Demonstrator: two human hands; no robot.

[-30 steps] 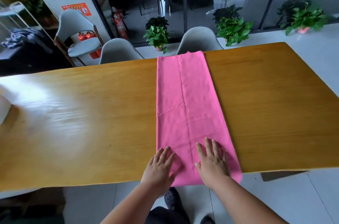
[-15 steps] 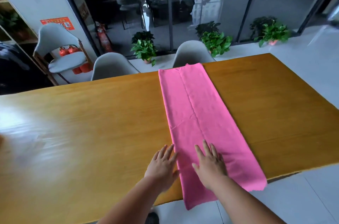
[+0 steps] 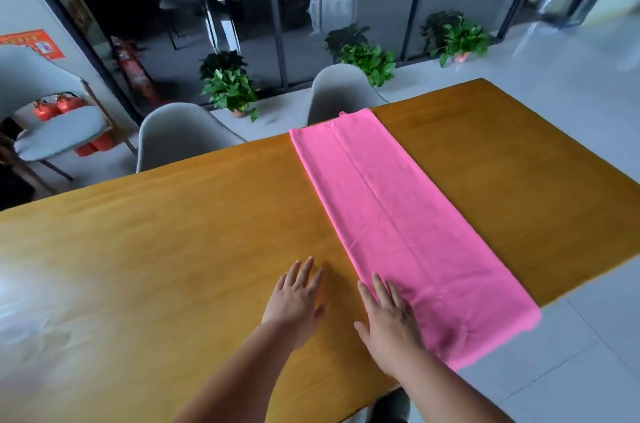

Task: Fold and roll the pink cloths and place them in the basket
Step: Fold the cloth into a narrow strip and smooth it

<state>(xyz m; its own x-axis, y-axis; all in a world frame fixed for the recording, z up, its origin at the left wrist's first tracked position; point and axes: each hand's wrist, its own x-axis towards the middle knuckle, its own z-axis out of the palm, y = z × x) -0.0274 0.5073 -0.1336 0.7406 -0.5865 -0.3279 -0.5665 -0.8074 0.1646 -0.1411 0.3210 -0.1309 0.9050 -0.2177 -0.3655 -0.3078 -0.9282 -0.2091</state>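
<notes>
A long pink cloth (image 3: 398,222) lies flat on the wooden tabletop (image 3: 173,249), folded into a narrow strip. It runs from the far edge of the tabletop to the near edge, a little slanted, and its near end goes over the near edge and hangs there. One straight fold line runs along its length. The right hand (image 3: 389,322) rests flat on the near left part of the cloth, with straight fingers lying close together and the thumb out to the side over the wood; it holds nothing. The left hand (image 3: 294,301) lies flat on the bare wood just beside the left edge of the cloth, palm down, fingers straight and a little spread; it also holds nothing, and it seems not to touch the cloth. Both forearms come in from the bottom of the view. Behind the far edge of the tabletop stand two grey chairs (image 3: 180,135), and a third grey chair (image 3: 45,118) stands at the left with red fire extinguishers (image 3: 55,106) behind it. Green potted plants (image 3: 230,90) stand on the floor along a dark glass wall (image 3: 242,7).
</notes>
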